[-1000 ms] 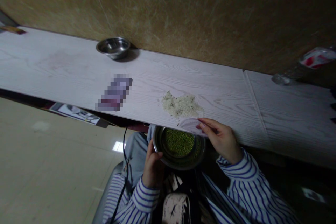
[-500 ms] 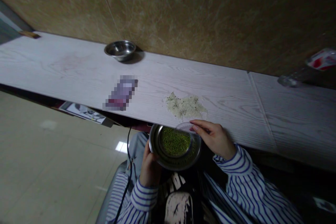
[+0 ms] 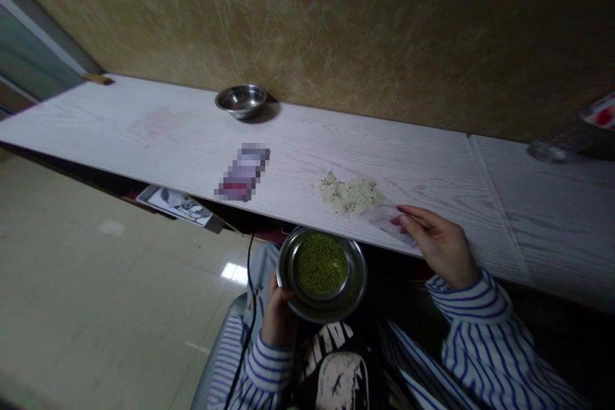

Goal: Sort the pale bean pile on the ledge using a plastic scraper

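My left hand [image 3: 277, 317] grips the rim of a steel bowl [image 3: 355, 282] full of green beans [image 3: 320, 263], held below the near edge of the white wooden table [image 3: 144, 134]. My right hand [image 3: 435, 242] rests on the table edge, its fingers pinched on a thin clear plastic piece [image 3: 384, 216] that lies flat on the wood. Just beyond that piece is a small heap of pale grains with a few dark specks [image 3: 350, 193].
An empty steel bowl [image 3: 241, 100] stands by the brown wall. A blurred flat item [image 3: 243, 172] lies mid-table. At the far right are a clear bottle with a red and white label [image 3: 596, 116]. Papers [image 3: 177, 204] sit on a shelf under the table. Tiled floor lies left.
My right hand has drawn the clear plastic piece away from over the bowl, rightward onto the table. The bowl of beans now sits uncovered and slightly lower.
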A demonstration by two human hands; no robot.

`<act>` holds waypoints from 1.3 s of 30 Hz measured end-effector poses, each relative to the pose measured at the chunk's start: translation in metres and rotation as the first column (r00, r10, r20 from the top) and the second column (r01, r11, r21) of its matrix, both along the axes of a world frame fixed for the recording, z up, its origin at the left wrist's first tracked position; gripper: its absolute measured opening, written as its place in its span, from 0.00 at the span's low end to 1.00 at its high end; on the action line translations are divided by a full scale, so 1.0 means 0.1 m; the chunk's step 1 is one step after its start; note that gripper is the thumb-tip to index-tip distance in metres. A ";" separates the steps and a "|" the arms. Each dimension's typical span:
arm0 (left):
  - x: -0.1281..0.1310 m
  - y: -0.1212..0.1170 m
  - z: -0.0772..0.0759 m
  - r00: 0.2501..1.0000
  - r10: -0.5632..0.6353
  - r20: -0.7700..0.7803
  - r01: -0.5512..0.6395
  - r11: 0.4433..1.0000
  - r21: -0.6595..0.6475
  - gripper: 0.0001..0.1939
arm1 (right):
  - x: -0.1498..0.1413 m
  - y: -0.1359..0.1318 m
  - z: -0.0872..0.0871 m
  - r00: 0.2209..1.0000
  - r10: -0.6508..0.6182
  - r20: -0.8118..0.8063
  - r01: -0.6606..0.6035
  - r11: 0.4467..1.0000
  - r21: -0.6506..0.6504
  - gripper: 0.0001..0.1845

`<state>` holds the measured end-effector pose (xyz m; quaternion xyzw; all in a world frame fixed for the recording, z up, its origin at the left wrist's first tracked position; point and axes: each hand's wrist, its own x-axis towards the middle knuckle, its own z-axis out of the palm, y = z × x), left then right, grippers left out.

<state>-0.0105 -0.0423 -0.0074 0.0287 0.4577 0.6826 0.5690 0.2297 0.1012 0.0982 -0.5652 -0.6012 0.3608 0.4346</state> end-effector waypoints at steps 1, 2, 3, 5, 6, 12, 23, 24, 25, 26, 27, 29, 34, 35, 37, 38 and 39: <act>-0.04 -0.02 -0.02 1.000 -0.009 -0.020 0.009 1.000 -0.003 0.26 | 0.01 0.00 0.00 1.000 -0.010 -0.002 0.010 1.000 0.005 0.26; -0.09 -0.04 -0.04 0.999 -0.017 -0.038 0.017 1.000 -0.002 0.26 | 0.03 0.00 0.00 1.000 -0.021 -0.003 0.021 1.000 0.011 0.26; -0.14 -0.06 -0.06 0.998 0.019 -0.064 -0.020 1.000 -0.005 0.25 | 0.05 0.01 -0.01 0.999 -0.034 -0.003 0.034 0.999 0.016 0.27; -0.24 -0.10 -0.10 0.995 0.043 -0.089 -0.043 0.999 -0.005 0.25 | 0.10 0.02 -0.03 0.998 -0.065 -0.003 0.065 0.998 0.017 0.27; -0.28 -0.11 -0.12 0.994 0.050 -0.100 -0.051 0.999 -0.010 0.23 | 0.12 0.03 -0.05 0.997 -0.083 -0.005 0.083 0.997 0.012 0.28; -0.30 -0.07 -0.12 0.997 0.011 -0.078 -0.013 1.000 -0.023 0.28 | 0.19 0.05 -0.11 0.991 -0.122 -0.058 0.117 0.989 -0.085 0.35; -0.06 0.18 -0.01 0.997 0.031 -0.069 -0.031 1.000 0.000 0.21 | 0.27 0.15 -0.13 0.958 -0.248 -0.144 0.234 0.966 -0.109 0.33; -0.05 0.20 -0.01 0.997 0.041 -0.059 -0.041 0.999 0.007 0.22 | 0.26 0.15 -0.13 0.952 -0.267 -0.148 0.252 0.961 -0.110 0.33; -0.05 0.23 0.00 0.997 0.055 -0.049 -0.055 0.998 0.017 0.23 | 0.25 0.16 -0.13 0.947 -0.284 -0.151 0.269 0.956 -0.116 0.34; -0.04 0.25 0.01 0.997 0.070 -0.039 -0.069 0.997 0.028 0.24 | 0.24 0.17 -0.13 0.942 -0.298 -0.153 0.280 0.952 -0.125 0.35; -0.03 0.27 0.02 0.996 0.081 -0.031 -0.080 0.996 0.035 0.25 | 0.23 0.18 -0.12 0.940 -0.305 -0.154 0.286 0.949 -0.135 0.36; 0.00 0.32 0.02 0.996 0.091 -0.022 -0.090 0.995 0.045 0.25 | 0.21 0.20 -0.11 0.941 -0.300 -0.157 0.278 0.949 -0.148 0.36; 0.06 0.36 -0.01 0.997 0.053 -0.050 -0.053 0.999 0.005 0.26 | 0.11 0.24 -0.13 0.952 -0.272 -0.140 0.260 0.961 -0.098 0.32; 0.07 0.36 -0.01 0.998 0.041 -0.048 -0.042 0.999 -0.006 0.27 | 0.08 0.23 -0.15 0.956 -0.265 -0.126 0.257 0.963 -0.075 0.31; 0.07 0.36 -0.01 0.999 0.031 -0.032 -0.032 0.999 -0.015 0.29 | 0.00 0.21 -0.19 0.967 -0.240 -0.087 0.239 0.971 -0.022 0.27; 0.07 0.36 0.00 0.999 0.030 -0.024 -0.030 0.999 -0.018 0.29 | -0.05 0.19 -0.21 0.974 -0.220 -0.060 0.221 0.975 0.009 0.25; 0.07 0.36 0.01 0.999 0.028 -0.019 -0.028 0.999 -0.022 0.28 | -0.11 0.17 -0.22 0.980 -0.198 -0.029 0.200 0.979 0.039 0.23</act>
